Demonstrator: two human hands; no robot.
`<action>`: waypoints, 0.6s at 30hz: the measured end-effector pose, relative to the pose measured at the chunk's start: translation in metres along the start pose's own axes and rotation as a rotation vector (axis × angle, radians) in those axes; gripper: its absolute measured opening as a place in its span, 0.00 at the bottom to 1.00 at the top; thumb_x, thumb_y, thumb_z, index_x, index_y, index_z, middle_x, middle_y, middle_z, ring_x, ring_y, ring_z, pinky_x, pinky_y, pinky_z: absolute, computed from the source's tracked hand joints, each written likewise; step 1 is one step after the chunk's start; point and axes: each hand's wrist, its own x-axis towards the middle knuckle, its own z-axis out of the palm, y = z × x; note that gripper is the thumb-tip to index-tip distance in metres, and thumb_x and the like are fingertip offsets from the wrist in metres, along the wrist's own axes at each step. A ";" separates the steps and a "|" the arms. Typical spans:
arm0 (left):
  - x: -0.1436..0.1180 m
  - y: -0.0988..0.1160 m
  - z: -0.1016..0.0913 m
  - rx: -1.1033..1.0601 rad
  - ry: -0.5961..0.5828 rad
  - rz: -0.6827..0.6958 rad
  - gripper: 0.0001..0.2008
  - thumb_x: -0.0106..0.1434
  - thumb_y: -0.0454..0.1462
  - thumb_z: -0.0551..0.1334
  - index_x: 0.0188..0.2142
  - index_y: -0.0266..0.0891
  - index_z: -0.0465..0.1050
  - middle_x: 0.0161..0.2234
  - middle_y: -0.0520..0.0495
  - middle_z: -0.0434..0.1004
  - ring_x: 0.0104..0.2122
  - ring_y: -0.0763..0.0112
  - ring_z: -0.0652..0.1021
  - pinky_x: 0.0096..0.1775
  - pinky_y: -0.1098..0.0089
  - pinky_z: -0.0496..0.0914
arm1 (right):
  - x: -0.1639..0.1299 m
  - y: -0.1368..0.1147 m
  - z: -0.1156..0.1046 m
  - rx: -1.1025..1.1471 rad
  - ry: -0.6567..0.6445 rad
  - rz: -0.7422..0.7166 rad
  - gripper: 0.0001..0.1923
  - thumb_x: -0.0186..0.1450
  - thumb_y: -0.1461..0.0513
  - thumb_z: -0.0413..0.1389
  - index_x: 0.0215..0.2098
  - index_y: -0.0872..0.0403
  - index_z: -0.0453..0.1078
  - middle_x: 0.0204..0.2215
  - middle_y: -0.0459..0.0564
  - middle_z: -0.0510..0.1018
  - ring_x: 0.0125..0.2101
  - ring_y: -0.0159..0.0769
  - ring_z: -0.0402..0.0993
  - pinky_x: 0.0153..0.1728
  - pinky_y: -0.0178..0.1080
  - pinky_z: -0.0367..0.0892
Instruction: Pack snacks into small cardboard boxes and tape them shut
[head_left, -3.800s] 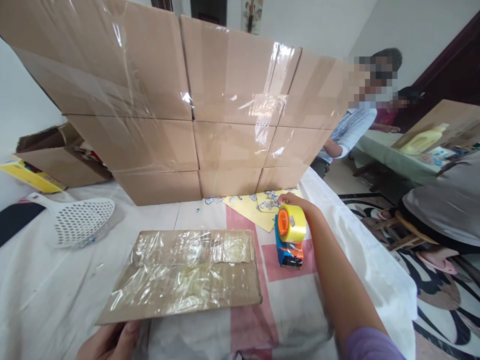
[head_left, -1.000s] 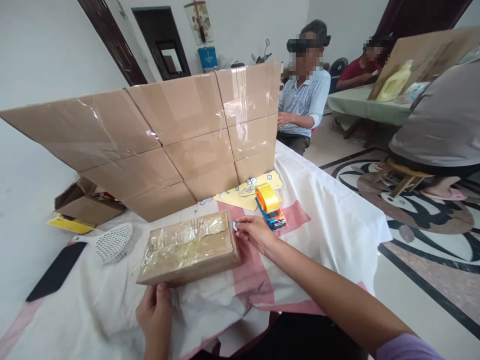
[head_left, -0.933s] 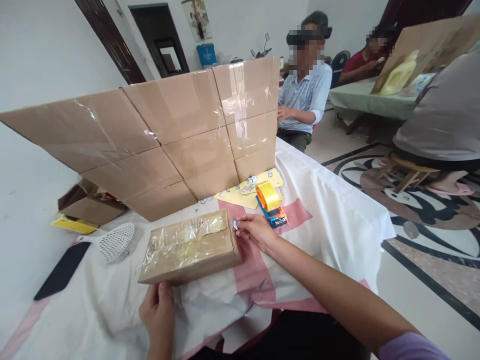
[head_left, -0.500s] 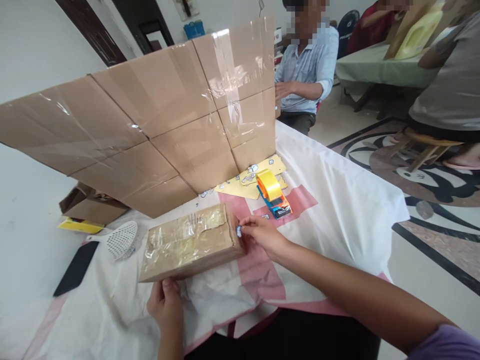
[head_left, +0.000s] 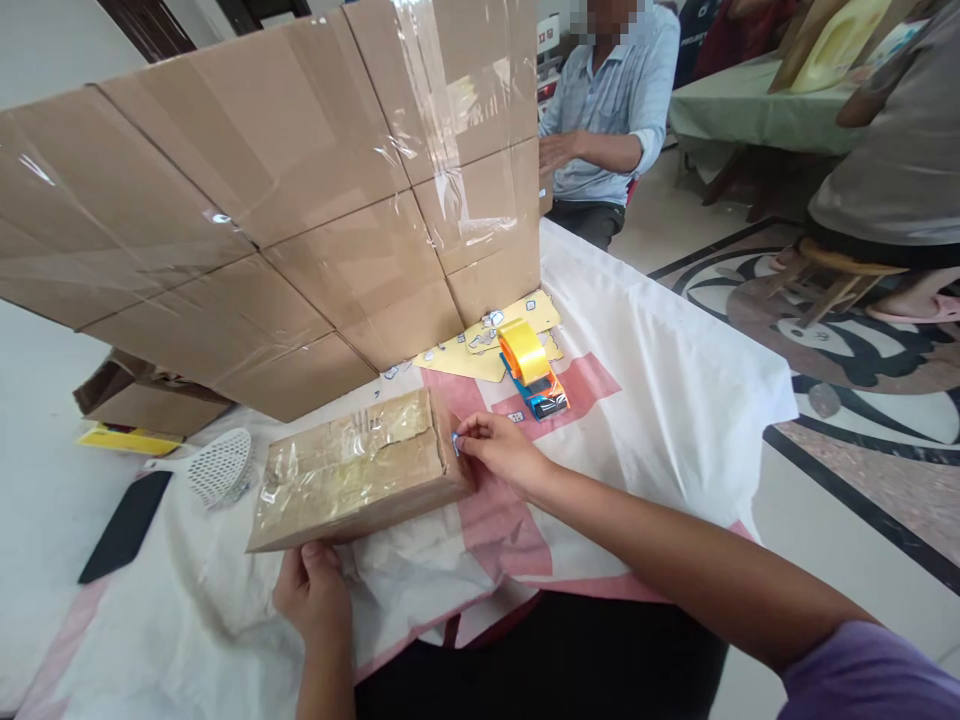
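A cloth-covered desk fronts a taped cardboard wall. My left hand closes its grip on the taped box, near edge. My right hand pinches a small sticker against the box's right end.

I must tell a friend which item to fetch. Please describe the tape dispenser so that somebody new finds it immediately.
Start at the tall cardboard wall standing on the white tablecloth. At its right foot lie yellow sheets, and the tape dispenser sits on their front edge, beyond the right hand. It alone carries a yellow tape roll on a blue and orange body.
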 end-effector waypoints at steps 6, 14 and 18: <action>-0.001 -0.001 0.000 -0.018 0.001 -0.002 0.20 0.70 0.45 0.54 0.22 0.40 0.64 0.18 0.55 0.64 0.20 0.73 0.65 0.27 0.69 0.60 | 0.000 -0.003 0.004 -0.114 0.009 -0.153 0.02 0.58 0.64 0.58 0.28 0.50 0.69 0.26 0.42 0.73 0.29 0.34 0.69 0.33 0.37 0.62; 0.000 0.000 0.001 0.000 0.016 0.012 0.21 0.70 0.46 0.54 0.22 0.40 0.64 0.17 0.55 0.64 0.20 0.73 0.66 0.28 0.69 0.60 | -0.002 -0.004 0.002 -0.151 -0.027 -0.252 0.02 0.59 0.63 0.56 0.29 0.50 0.68 0.26 0.42 0.72 0.30 0.34 0.69 0.33 0.37 0.62; 0.000 -0.001 0.001 -0.014 0.012 0.009 0.22 0.71 0.47 0.54 0.22 0.40 0.64 0.17 0.55 0.64 0.20 0.72 0.66 0.28 0.69 0.61 | 0.001 -0.005 0.001 -0.129 -0.082 -0.279 0.02 0.59 0.64 0.56 0.29 0.50 0.68 0.27 0.42 0.72 0.30 0.34 0.69 0.34 0.37 0.62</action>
